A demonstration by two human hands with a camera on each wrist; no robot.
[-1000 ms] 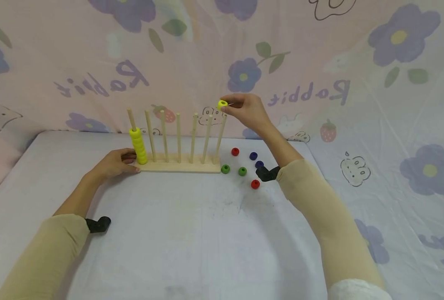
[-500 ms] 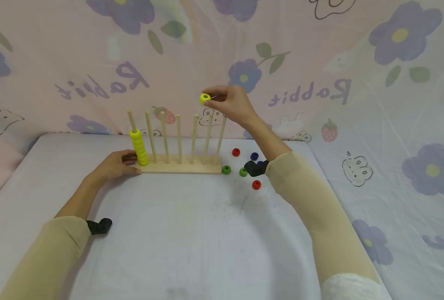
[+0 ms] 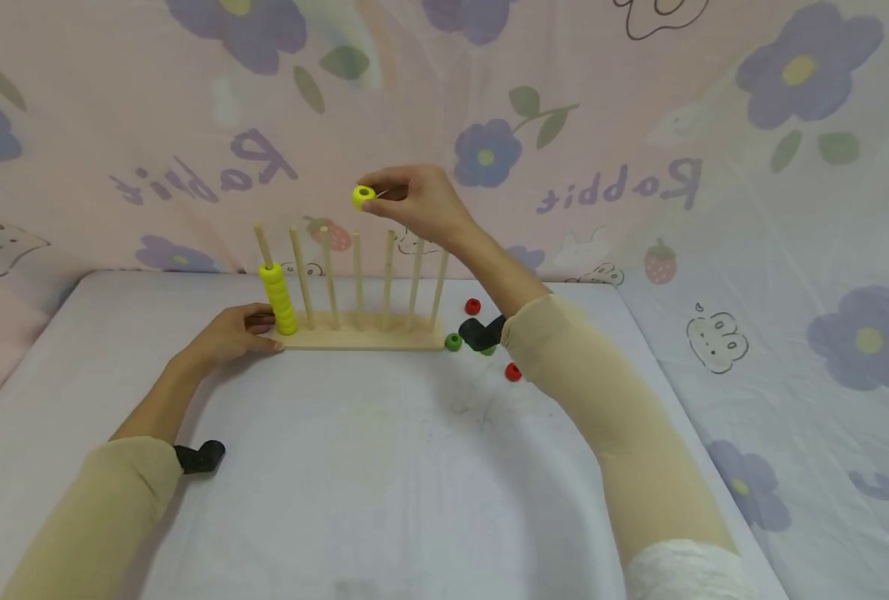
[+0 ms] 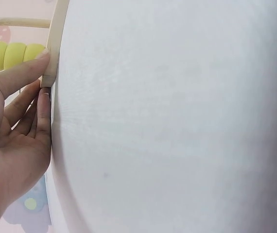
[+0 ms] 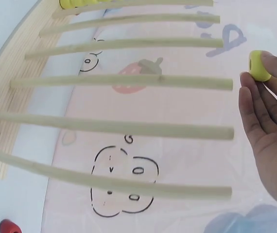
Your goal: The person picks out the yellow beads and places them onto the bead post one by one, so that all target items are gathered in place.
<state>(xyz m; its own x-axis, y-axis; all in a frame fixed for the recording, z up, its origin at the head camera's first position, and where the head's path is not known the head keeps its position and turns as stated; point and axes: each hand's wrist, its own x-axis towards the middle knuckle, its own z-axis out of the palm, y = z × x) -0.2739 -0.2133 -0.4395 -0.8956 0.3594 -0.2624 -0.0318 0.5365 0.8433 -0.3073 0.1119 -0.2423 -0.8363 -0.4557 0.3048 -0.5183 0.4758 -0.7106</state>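
Observation:
My right hand (image 3: 423, 205) pinches a yellow bead (image 3: 358, 198) between thumb and fingertips, raised above the peg tops. The bead's hole shows in the head view; the right wrist view has the same bead (image 5: 260, 66) just beyond the peg ends. Below it stands a wooden peg rack (image 3: 362, 340) with a row of upright pegs. A stack of several yellow beads (image 3: 279, 302) fills the lower part of the leftmost peg. My left hand (image 3: 227, 337) grips the left end of the rack's base, thumb on top in the left wrist view, close to the stack.
Loose beads lie on the white-covered table right of the rack: a red bead (image 3: 472, 307), a green bead (image 3: 453, 342) and another red bead (image 3: 513, 372). My right forearm partly covers the loose beads. A patterned cloth (image 3: 601, 67) hangs behind the table.
My right hand has carried the yellow bead leftward above the pegs, from over the right end to near the middle. The left hand stays at the rack's left end.

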